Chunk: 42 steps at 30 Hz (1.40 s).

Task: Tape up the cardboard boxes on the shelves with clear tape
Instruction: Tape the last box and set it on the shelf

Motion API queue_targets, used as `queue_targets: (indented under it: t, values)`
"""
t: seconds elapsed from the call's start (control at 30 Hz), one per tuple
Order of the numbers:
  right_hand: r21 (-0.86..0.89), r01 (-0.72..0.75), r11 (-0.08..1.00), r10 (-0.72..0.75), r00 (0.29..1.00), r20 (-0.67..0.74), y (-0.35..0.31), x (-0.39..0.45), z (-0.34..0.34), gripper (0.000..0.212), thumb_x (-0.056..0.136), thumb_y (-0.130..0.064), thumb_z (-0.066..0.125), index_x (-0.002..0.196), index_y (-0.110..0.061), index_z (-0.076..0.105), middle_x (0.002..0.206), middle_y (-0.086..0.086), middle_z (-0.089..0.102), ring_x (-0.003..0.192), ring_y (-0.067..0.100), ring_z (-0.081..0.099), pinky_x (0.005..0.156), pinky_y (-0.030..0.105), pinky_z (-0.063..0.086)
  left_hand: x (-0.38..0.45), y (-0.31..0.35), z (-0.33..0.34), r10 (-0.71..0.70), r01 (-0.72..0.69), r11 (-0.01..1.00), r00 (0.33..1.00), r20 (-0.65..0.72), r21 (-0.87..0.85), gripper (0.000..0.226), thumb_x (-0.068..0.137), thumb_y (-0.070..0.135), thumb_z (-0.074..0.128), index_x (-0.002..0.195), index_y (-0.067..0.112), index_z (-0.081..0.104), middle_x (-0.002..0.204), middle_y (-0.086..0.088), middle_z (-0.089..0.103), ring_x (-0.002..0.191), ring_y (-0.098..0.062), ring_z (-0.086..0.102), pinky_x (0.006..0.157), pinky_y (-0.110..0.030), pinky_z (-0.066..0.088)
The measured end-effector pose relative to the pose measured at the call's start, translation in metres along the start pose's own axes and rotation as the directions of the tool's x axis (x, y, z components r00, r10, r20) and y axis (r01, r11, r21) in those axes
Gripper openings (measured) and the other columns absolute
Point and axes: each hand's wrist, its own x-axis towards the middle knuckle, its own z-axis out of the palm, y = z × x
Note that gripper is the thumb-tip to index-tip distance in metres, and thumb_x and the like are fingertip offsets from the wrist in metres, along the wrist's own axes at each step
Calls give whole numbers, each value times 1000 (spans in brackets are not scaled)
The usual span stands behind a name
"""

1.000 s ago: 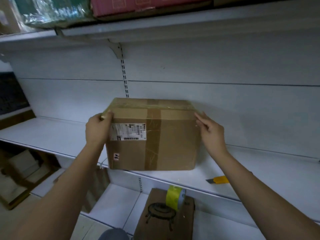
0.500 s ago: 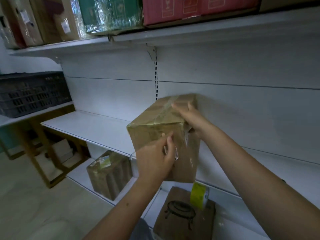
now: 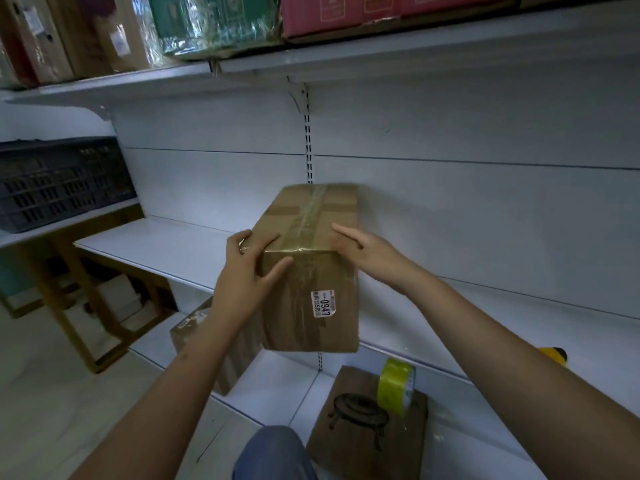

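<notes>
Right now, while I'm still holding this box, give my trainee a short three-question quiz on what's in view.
1. True or false: the tape roll is in the right hand.
2. Which hand has its thumb on the front face of the cardboard box? A) left hand B) right hand
3. Fill in: the white label on the box reads ____.

Key:
1. False; the roll stands on a printed box on the lower shelf.
2. A; the right hand lies with straight fingers at the box's top right edge.
3. 0947
</notes>
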Motion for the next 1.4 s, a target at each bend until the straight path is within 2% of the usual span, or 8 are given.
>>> queue_targets:
  t: [0.23,0.43,0.57,0.73,0.87,1.0,1.17,1.4]
  values:
    - [-327,71,942,-181,930,-319,7,0,25,75,76,-58,76,139,-24,54,166,-2,8,146,19,28,111,27,30,-8,18,27,-41,61,994,976,-216,87,56,84,67,62,132,38,54,147,3,33,120,-21,56,87,-38,53]
    - [-457,208,865,-372,877,-305,25,9,33,60,88,-50,64,143,-26,52,147,-5,50,142,20,31,112,40,37,-5,30,35,-80,108,988,971,-225,115,54,86,66,60,131,37,55,151,2,31,115,-25,61,89,-43,53]
    - [-362,279,890,-372,902,-220,36,4,20,64,98,-47,51,156,-30,28,164,-6,19,150,14,17,119,38,26,-2,28,25,-47,57,992,995,-92,113,58,86,65,60,135,37,53,153,-2,27,125,-29,54,99,-47,49]
    - [-176,187,967,-229,938,-260,67,-40,3,70,102,-50,31,159,-25,-1,166,-10,-5,150,-1,-1,120,18,4,-11,35,17,69,-4,940,981,-179,340,69,93,70,44,151,33,37,166,-12,8,153,-36,-5,118,-55,-9]
    - [-265,14,964,-67,979,-192,126,-73,7,54,106,-33,38,156,-15,27,163,-1,21,149,10,19,116,13,8,-72,66,37,363,-373,926,837,-410,60,22,95,16,57,113,3,61,120,-17,55,115,-25,49,103,-25,36]
    - [-436,-43,899,21,998,-54,179,-86,13,40,105,-18,44,144,-11,49,153,6,42,143,20,39,112,14,16,-136,68,114,-24,58,966,990,136,-254,11,98,19,55,90,21,62,82,7,63,75,-10,58,63,-18,42]
    - [-582,28,813,86,982,168,201,-83,22,43,105,-9,40,148,-12,44,156,7,39,142,21,39,119,25,16,-132,52,200,-511,686,707,663,548,-172,65,95,48,61,143,8,44,130,-13,62,110,-25,60,85,-24,46]
    - [-546,-25,837,129,980,153,218,-80,12,51,103,-1,37,147,-25,45,157,-7,34,147,18,26,117,16,9,-113,20,242,-480,715,697,519,708,-51,108,48,100,55,131,31,58,125,5,60,115,-27,60,97,-41,51]
